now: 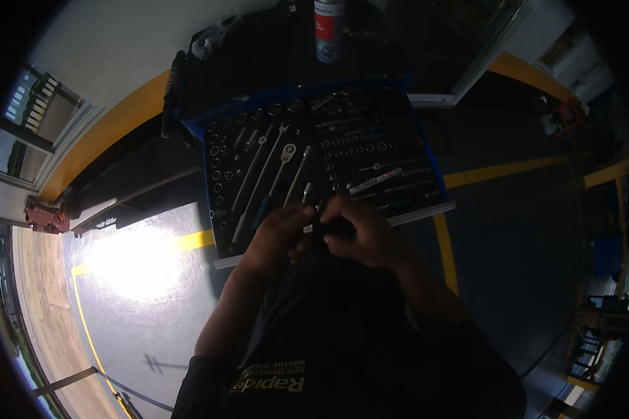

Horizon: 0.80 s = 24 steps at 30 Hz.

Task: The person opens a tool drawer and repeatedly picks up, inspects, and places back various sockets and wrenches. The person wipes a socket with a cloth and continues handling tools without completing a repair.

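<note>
Beneath you spreads a grey floor point(517, 223) with yellow lines, and on it stands a blue tool cabinet with a black top point(279, 63), its foam-lined drawer point(426, 211) pulled out before you. Your right hand point(363, 227), fingers bent, is at the drawer's front edge; whether it grips anything can't be told. Your left hand point(276, 234) beside it seems, in this dimness, to pinch a small silvery piece point(309, 228) between the hands.
</note>
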Available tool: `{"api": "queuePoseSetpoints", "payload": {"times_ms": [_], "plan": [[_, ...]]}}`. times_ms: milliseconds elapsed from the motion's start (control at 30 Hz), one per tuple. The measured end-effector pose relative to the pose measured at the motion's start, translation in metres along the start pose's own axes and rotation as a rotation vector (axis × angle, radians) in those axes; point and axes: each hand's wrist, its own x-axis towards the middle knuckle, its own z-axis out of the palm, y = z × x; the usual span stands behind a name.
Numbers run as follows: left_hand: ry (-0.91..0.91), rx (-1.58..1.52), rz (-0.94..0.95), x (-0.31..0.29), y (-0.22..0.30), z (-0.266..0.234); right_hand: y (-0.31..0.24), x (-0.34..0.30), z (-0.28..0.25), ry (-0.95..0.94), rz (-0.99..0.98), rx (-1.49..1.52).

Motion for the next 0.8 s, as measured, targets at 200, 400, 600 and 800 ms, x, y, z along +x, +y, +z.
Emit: {"api": "queuePoseSetpoints", "payload": {"times_ms": [200, 400, 600, 800], "plan": [[0.074, 0.196, 0.115, 0.002, -0.005, 0.007, 0.014, -0.004, 0.003, 0.025, 0.046, 0.034], [0.066, 0.638, 0.533, 0.009, -0.020, 0.001, 0.019, -0.004, 0.012, 0.155, 0.278, 0.172], [0.072, 1.023, 0.734, 0.008, -0.015, 0.002, 0.048, -0.010, 0.018, 0.166, 0.451, 0.277], [0.096, 1.025, 0.679, 0.010, -0.018, -0.007, 0.051, -0.008, 0.016, 0.121, 0.521, 0.326]]}}
